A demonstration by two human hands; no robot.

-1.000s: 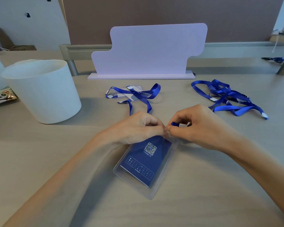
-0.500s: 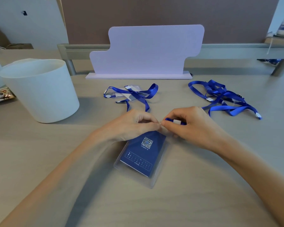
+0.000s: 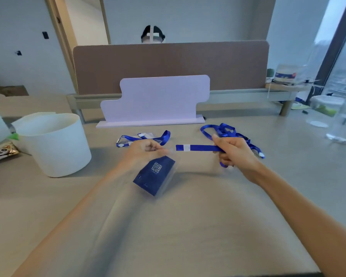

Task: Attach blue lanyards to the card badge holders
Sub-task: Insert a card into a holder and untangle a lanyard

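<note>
Head view: my left hand pinches the top edge of the badge holder. The holder is tilted and blurred; I cannot tell whether it touches the table. My right hand, right of the holder, is curled round the blue lanyard, and the strap runs taut from the holder's top corner. Behind the holder and to its right: spare lanyards. Behind the holder: lilac board. Left of the holder: white bucket.

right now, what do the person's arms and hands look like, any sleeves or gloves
Both are bare. The left hand and right hand wear no gloves, and no ring, watch or band shows, though motion blur softens fine detail. No sleeve comes into the picture.
</note>
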